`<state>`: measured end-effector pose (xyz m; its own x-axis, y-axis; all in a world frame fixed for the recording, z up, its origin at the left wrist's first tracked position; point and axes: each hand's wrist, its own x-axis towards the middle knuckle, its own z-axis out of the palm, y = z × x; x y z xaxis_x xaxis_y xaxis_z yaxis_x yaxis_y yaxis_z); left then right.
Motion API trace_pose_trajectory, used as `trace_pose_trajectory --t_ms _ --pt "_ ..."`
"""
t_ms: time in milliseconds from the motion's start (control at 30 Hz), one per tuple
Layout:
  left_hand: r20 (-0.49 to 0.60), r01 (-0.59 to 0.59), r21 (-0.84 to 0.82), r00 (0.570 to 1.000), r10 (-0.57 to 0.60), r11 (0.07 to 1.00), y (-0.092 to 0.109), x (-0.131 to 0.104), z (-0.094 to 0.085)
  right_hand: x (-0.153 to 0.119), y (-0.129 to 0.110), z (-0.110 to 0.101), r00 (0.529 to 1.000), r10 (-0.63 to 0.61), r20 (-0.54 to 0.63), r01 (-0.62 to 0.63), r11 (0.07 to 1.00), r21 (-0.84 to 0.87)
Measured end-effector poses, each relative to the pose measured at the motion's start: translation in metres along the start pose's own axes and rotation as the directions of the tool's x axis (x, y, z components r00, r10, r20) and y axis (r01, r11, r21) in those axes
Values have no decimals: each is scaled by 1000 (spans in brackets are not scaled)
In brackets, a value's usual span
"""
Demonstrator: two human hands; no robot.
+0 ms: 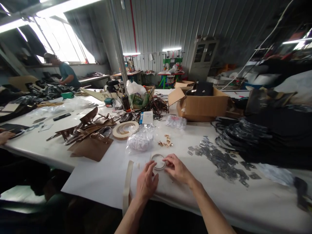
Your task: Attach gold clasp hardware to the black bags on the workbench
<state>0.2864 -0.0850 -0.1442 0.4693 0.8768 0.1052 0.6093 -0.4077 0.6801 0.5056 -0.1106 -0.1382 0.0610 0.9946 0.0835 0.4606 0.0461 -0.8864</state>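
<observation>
The thin pale ring (pixel 159 169) lies flat on the bench (pixel 180 187), its round opening facing up and its central axis upright. The left hand (pixel 147 179), thumb and fingers parted, nears its left rim; the right hand (pixel 177 169) meets its right rim, whether pinching I cannot tell.

One head-worn camera is doing the looking here, peering from above the near edge of the white table (pixel 195 130) and facing forward and down. The left hand (pixel 147 178) and right hand (pixel 177 169) are showing close up, just below centre towards six o'clock, with the forearms (pixel 212 208) angling up from six and five. Past them, the view is running across to the ribbed wall (pixel 151 29) at twelve, well away. It's reaching wide, too: it's catching the bright window (pixel 63 39) at ten, a co-worker's hand (pixel 5 136) at nine, and the black stack (pixel 280 135) at three.
</observation>
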Motion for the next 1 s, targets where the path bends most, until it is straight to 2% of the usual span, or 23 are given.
trace_pose_trajectory --t_ms 100,200,333,467,633,733,1000 --pt "25 -32 40 999 31 999 -3 6 0 -12 0 4 998 38 -51 -44 993 -113" --pt "31 -140 88 990 138 986 -2 13 0 -19 0 14 987 53 -152 -83 977 -195" --pt "76 -306 234 952 296 923 5 23 1 -20 -3 26 976 21 -217 -75 967 -245" --pt "139 -374 275 927 348 886 8 33 0 -23 -6 29 972 12 -234 -84 949 -303" --pt "251 -475 281 875 414 834 4 43 -3 -45 -4 38 958 -17 -285 -94 923 -374" --pt "281 -495 240 859 428 835 0 46 -2 -56 -4 45 944 -48 -326 -98 904 -417" --pt "274 -449 148 875 399 881 -4 50 -2 -56 -8 45 941 -60 -333 -79 918 -389"
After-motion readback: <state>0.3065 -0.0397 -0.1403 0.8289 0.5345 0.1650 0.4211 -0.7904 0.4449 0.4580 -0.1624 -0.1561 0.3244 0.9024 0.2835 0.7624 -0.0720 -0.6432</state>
